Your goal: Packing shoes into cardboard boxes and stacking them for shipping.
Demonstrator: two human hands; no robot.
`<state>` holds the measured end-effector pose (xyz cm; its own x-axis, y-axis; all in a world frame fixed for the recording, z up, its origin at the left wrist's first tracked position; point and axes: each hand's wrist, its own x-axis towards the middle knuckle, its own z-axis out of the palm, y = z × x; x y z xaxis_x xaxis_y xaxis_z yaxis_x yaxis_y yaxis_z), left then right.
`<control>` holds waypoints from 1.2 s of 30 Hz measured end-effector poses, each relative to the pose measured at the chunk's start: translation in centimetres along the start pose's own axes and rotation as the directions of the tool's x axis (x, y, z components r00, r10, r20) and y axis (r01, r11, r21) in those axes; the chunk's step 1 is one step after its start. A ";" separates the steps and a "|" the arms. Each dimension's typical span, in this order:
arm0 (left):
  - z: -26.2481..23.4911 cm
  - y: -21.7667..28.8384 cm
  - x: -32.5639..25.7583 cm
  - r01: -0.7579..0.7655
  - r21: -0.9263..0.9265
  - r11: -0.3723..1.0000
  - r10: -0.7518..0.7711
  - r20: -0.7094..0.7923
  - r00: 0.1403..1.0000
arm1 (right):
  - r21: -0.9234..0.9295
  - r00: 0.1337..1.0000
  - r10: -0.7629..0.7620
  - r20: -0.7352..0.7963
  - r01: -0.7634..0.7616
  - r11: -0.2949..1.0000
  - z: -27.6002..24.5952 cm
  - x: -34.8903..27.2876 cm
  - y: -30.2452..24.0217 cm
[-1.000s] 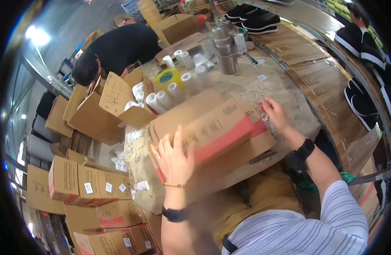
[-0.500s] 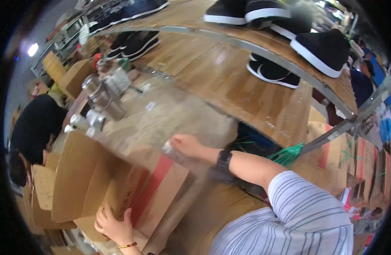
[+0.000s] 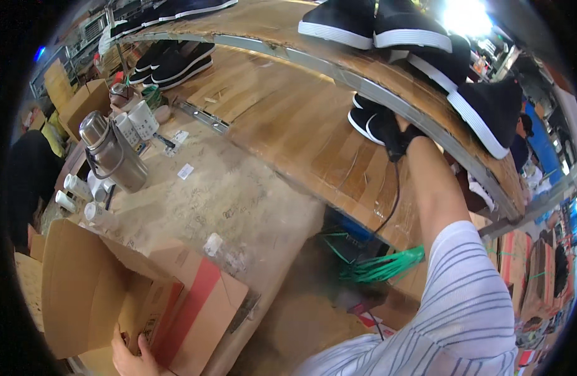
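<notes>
My left hand [image 3: 133, 358] is at the lower edge of the view, thumb and finger apart against the inside of an open cardboard box [image 3: 81, 291]. Part of that hand is cut off by the picture's edge. Far to the right, my right hand [image 3: 402, 123] reaches under the upper shelf's metal rail to a pair of black shoes with white soles [image 3: 361, 125] on the lower board. The rail and a black wrist strap [image 3: 411, 134] with a cable hide most of its fingers. A crumpled whitish scrap [image 3: 213, 244] lies at the far edge of the box's red-striped flap [image 3: 194, 301].
More black shoes [image 3: 420, 28] stand on the upper shelf [image 3: 269, 28]. A steel flask [image 3: 116, 153] and white cups [image 3: 143, 119] stand on the worn table [image 3: 219, 194]. Green strapping [image 3: 389, 263] hangs beside the board. A person in dark clothing [image 3: 34, 182] is at the left.
My right hand has left the box flap and moved up and right to the shoes. The whitish scrap it held now lies by the flap. The view has shifted, and my left hand sits lower.
</notes>
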<state>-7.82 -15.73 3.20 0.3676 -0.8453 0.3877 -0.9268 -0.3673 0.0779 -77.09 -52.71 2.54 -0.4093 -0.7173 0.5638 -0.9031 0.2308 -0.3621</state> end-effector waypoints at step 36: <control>0.6 -1.1 0.1 -0.056 0.031 0.998 0.057 -0.034 0.998 | 0.663 0.661 -0.735 0.147 0.486 0.570 4.2 -14.1 -27.0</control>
<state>-6.72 -15.69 2.57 0.3117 -0.8513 0.4221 -0.9430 -0.3317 0.0273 -46.37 -51.54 1.24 0.4125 -0.7409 0.5300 -0.6277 -0.6528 -0.4241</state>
